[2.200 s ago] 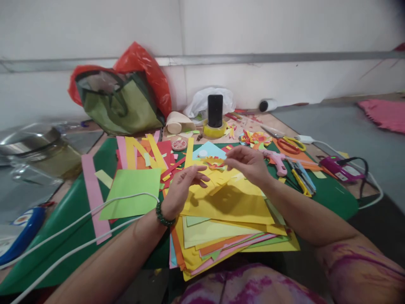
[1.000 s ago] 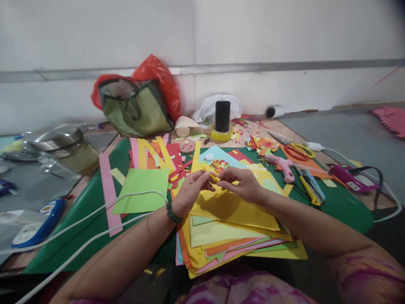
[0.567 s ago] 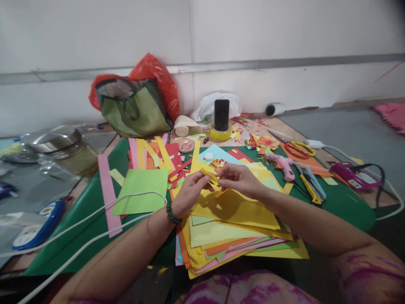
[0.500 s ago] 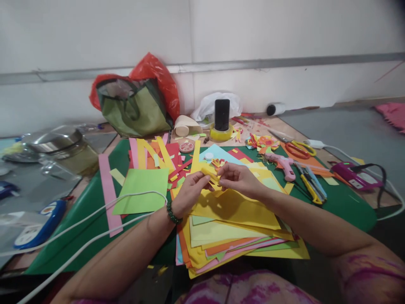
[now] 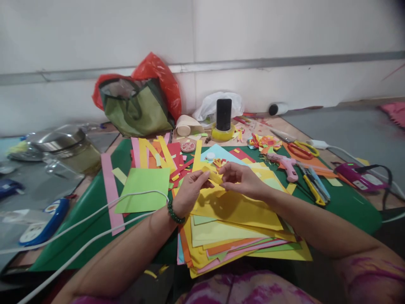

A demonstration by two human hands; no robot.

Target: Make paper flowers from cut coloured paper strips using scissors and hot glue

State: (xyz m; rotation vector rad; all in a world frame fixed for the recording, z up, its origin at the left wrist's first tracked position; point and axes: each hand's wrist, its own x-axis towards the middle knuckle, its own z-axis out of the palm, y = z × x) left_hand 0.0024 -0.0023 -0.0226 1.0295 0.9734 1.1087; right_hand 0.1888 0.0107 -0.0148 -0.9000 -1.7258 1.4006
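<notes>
My left hand point(image 5: 190, 191), with a green bead bracelet at the wrist, and my right hand point(image 5: 241, 179) meet above a stack of coloured paper sheets point(image 5: 236, 228). Both pinch a small folded yellow paper strip point(image 5: 213, 175) between thumb and fingertips. A yellow sheet point(image 5: 234, 207) tops the stack right under my hands. Just beyond my fingers lies a small paper flower of red and yellow point(image 5: 219, 162) on a light blue sheet point(image 5: 218, 153).
A green cutting mat point(image 5: 88, 211) carries a light green sheet point(image 5: 144, 190), pink strip point(image 5: 109, 192) and loose strips. Right: pink glue gun point(image 5: 284, 162), scissors point(image 5: 299, 147), cutters point(image 5: 314, 185), purple device point(image 5: 360, 177). Back: phone on tape roll point(image 5: 223, 118), green bag point(image 5: 136, 107). White cables point(image 5: 85, 228) cross left.
My hands came together from apart and both now pinch the small yellow strip; over the last half second they barely moved. The camera shifted slightly.
</notes>
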